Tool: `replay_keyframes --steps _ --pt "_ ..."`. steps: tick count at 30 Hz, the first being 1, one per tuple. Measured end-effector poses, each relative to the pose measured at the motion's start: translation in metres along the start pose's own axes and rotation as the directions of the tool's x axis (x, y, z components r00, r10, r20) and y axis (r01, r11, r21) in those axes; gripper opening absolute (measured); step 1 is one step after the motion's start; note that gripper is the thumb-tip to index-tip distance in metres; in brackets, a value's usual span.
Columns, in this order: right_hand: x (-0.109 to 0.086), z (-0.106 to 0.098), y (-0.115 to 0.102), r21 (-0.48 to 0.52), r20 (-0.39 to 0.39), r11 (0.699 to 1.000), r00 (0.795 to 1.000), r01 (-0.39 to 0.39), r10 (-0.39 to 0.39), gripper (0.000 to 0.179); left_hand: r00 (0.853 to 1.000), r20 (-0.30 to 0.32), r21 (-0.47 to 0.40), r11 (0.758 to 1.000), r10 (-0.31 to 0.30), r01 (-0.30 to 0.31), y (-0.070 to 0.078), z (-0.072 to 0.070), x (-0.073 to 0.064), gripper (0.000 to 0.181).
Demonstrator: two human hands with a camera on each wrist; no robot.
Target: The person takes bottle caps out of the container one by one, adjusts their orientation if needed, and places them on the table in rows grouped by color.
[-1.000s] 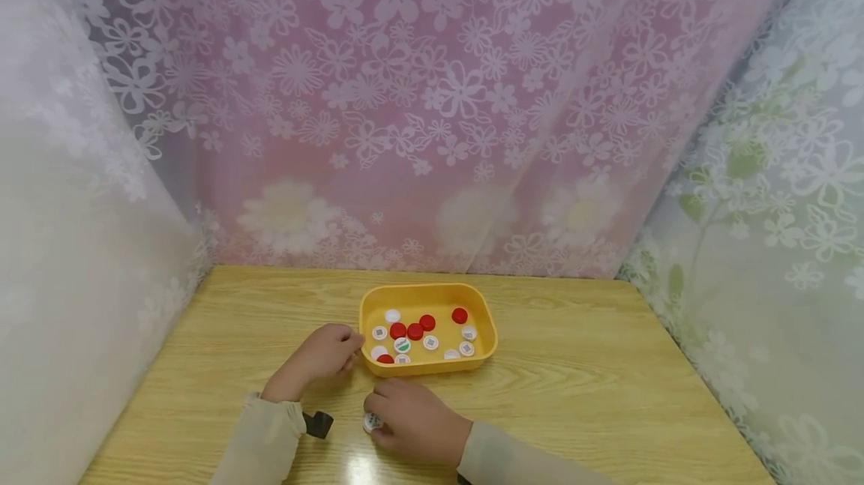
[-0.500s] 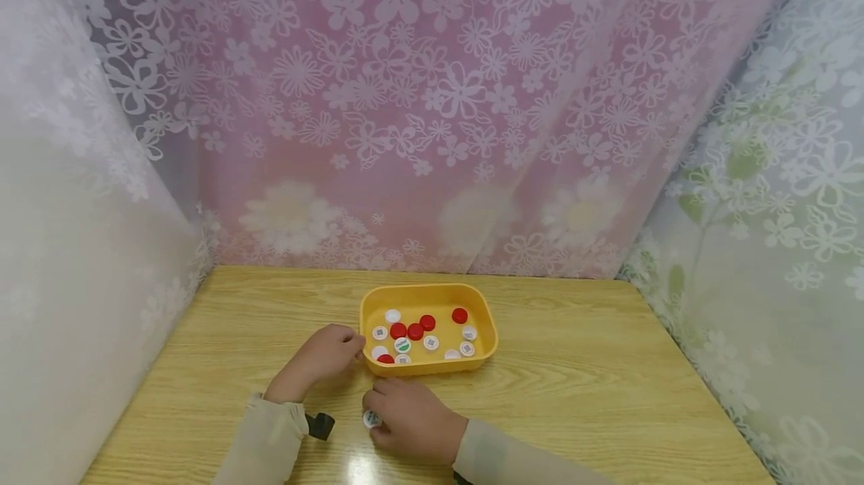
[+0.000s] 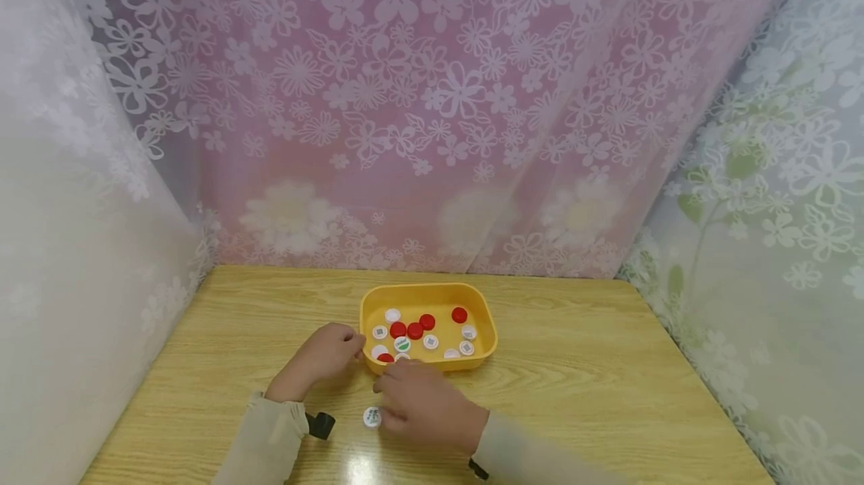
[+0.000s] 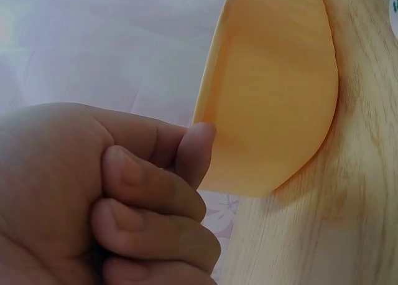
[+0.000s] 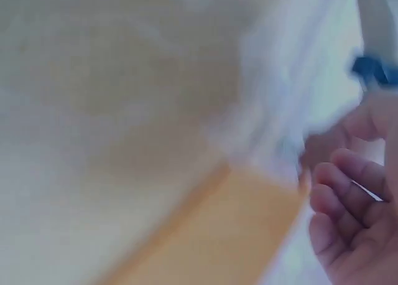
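A yellow plastic tray (image 3: pixel 466 366) stands on the table with several red and white bottle caps inside. At its left end my left hand (image 3: pixel 328 352) pinches the rim between thumb and index finger, the other fingers folded in; the left wrist view shows this grip against the tray wall (image 4: pixel 273 92). My right hand (image 3: pixel 428 406) is in front of the tray, its fingertips overlapping the front rim. Its fingers bend loosely around nothing in the right wrist view. Just left of its thumb, a white bottle cap (image 3: pixel 372 417) with dark print lies on the table.
The wood-grain table (image 3: pixel 580 380) extends on both sides of the tray. A pink flowered curtain (image 3: pixel 418 133) hangs along its back edge, and pale flowered sheets close off the left and right. A black strap mount (image 3: pixel 320 426) sits at my left wrist.
My right hand has let go of the white cap, leaving it on the table, and has moved up and right toward the tray's front rim. The left hand keeps its grip.
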State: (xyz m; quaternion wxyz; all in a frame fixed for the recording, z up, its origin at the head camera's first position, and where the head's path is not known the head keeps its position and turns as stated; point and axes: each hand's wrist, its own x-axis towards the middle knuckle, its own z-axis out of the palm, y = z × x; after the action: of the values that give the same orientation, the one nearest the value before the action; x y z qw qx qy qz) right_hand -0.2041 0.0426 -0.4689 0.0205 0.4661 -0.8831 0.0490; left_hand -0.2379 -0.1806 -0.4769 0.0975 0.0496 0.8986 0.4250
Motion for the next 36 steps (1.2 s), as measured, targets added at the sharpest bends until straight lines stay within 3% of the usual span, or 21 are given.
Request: replay_keyframes --steps 4,6,10,12,16,21,26,36 --pt "-0.005 -0.034 0.046 -0.037 -0.11 0.993 0.988 -0.115 0.11 0.019 1.0 0.013 0.001 1.0 -0.018 0.018 0.0 0.0 0.0 0.035" --pt "-0.009 -0.045 0.076 -0.079 -0.103 0.981 0.981 -0.174 0.166 0.016 1.0 0.018 -0.003 1.0 -0.025 0.025 0.0 0.0 0.0 0.035" --pt "-0.015 -0.052 0.122 -0.19 0.07 0.965 0.978 -0.18 0.196 0.014 0.999 0.023 -0.009 1.0 -0.024 0.025 0.0 0.001 -0.001 0.035" --pt "-0.017 -0.052 0.134 -0.18 0.189 0.969 0.961 -0.169 0.202 0.015 0.999 0.024 -0.013 1.0 -0.026 0.026 0.0 0.001 -0.001 0.035" --pt "-0.017 -0.046 0.141 -0.177 0.299 0.968 0.928 -0.176 0.223 0.025 0.999 0.027 -0.009 0.999 -0.034 0.034 0.0 0.001 -0.001 0.035" --pt "-0.013 -0.039 0.138 -0.246 0.311 0.958 0.924 -0.149 0.224 0.033 0.999 0.026 -0.003 0.999 -0.036 0.037 0.001 0.001 -0.001 0.036" --pt "-0.009 -0.032 0.138 -0.216 0.337 0.963 0.914 -0.16 0.227 0.038 0.999 0.03 -0.014 0.999 -0.037 0.037 0.001 0.002 0.0 0.035" --pt "-0.008 -0.022 0.145 -0.156 0.324 0.978 0.928 -0.136 0.181 0.025 0.999 0.025 -0.008 0.999 -0.047 0.047 0.004 0.0 -0.002 0.035"
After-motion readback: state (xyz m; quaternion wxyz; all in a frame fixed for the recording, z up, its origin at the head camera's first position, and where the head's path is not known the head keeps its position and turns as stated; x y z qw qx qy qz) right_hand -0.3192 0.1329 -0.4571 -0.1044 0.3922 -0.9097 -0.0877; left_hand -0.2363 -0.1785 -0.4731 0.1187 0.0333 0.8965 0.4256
